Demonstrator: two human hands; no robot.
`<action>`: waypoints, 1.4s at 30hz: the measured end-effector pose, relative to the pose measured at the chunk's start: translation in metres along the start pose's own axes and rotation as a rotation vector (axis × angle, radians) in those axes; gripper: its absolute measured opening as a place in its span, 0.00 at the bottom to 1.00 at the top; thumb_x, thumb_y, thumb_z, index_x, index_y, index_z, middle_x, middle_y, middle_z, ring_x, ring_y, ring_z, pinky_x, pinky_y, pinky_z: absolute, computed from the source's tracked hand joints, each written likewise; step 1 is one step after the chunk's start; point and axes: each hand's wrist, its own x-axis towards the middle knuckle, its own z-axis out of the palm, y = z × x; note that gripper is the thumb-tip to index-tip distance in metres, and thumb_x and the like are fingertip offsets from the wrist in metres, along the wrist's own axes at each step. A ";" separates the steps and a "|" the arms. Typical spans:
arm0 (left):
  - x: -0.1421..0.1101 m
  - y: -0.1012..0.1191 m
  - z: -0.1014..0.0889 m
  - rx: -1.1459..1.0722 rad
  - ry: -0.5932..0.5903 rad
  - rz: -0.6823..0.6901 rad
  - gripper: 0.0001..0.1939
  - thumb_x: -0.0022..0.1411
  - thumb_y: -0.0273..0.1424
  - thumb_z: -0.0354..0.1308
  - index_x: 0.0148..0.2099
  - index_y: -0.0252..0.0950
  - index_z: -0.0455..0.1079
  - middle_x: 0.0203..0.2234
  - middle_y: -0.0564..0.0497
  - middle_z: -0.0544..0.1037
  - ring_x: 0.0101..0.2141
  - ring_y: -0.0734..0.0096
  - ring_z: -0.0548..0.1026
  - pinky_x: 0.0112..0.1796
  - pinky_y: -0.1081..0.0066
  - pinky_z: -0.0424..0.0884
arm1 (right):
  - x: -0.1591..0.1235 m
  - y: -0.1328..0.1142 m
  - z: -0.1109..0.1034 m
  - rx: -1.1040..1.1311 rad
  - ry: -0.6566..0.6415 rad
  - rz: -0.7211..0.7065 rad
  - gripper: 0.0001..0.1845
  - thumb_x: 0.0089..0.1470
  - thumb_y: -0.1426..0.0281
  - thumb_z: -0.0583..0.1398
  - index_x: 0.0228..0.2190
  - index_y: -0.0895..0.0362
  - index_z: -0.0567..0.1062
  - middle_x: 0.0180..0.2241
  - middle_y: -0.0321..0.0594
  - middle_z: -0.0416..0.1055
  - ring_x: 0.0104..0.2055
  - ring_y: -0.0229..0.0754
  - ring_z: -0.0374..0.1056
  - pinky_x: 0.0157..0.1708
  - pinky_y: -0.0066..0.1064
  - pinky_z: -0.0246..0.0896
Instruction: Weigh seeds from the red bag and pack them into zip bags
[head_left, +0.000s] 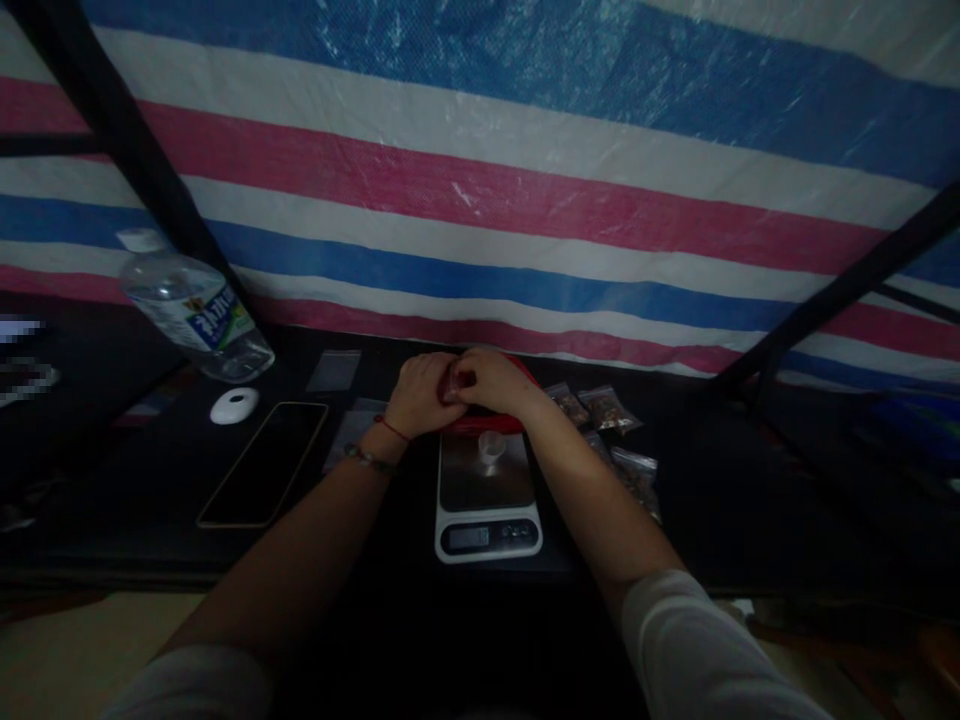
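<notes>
Both my hands meet behind the kitchen scale, low over a red bag or tray (491,425) that they partly cover. My left hand (421,393) curls around a small see-through plastic thing (451,384), tinted red by what lies behind it; its exact kind is unclear. The bent fingers of my right hand (491,382) close on the same thing from the right. In front of them, a small clear cup (491,448) sits on the metal plate of the white digital scale (489,540). The scale's display is too dim to read.
Several filled zip bags (609,409) lie right of the scale, some behind my right forearm. Flat clear bags (334,370) lie to the left, near a phone (262,465), a white oval case (234,405) and a large water bottle (191,310). A striped tarp (480,200) closes off the back.
</notes>
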 end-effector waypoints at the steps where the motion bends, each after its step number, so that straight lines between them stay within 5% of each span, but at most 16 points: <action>1: -0.001 -0.001 0.001 -0.004 0.009 -0.003 0.25 0.48 0.39 0.58 0.48 0.35 0.66 0.42 0.44 0.74 0.45 0.56 0.71 0.48 0.60 0.63 | -0.001 0.000 -0.003 0.031 0.025 -0.002 0.05 0.48 0.70 0.63 0.30 0.58 0.78 0.33 0.40 0.73 0.37 0.39 0.66 0.40 0.29 0.57; 5: -0.001 -0.009 0.003 0.026 0.102 -0.073 0.22 0.52 0.42 0.57 0.46 0.35 0.66 0.40 0.44 0.74 0.43 0.57 0.71 0.47 0.60 0.64 | -0.009 0.006 -0.017 0.024 0.139 0.126 0.09 0.55 0.72 0.57 0.34 0.60 0.76 0.35 0.42 0.74 0.38 0.38 0.67 0.39 0.28 0.58; 11: 0.000 -0.026 0.010 0.115 0.237 -0.290 0.24 0.51 0.44 0.58 0.46 0.36 0.65 0.39 0.44 0.74 0.43 0.54 0.71 0.46 0.59 0.65 | -0.015 0.020 -0.006 -0.141 -0.363 0.220 0.12 0.50 0.70 0.60 0.38 0.55 0.78 0.39 0.42 0.77 0.40 0.42 0.71 0.37 0.27 0.59; 15: 0.001 -0.034 0.015 0.108 0.237 -0.359 0.24 0.52 0.44 0.57 0.47 0.35 0.65 0.40 0.43 0.75 0.43 0.54 0.72 0.45 0.60 0.65 | -0.010 0.027 0.015 -0.170 -0.474 0.294 0.19 0.48 0.66 0.62 0.44 0.55 0.77 0.44 0.43 0.76 0.43 0.44 0.71 0.38 0.27 0.61; 42: 0.002 -0.040 0.021 0.003 0.231 -0.400 0.17 0.53 0.40 0.55 0.43 0.36 0.67 0.37 0.45 0.76 0.39 0.60 0.73 0.42 0.63 0.67 | -0.005 0.033 0.026 -0.247 -0.420 0.266 0.20 0.44 0.75 0.61 0.43 0.57 0.77 0.42 0.45 0.77 0.43 0.45 0.72 0.39 0.27 0.62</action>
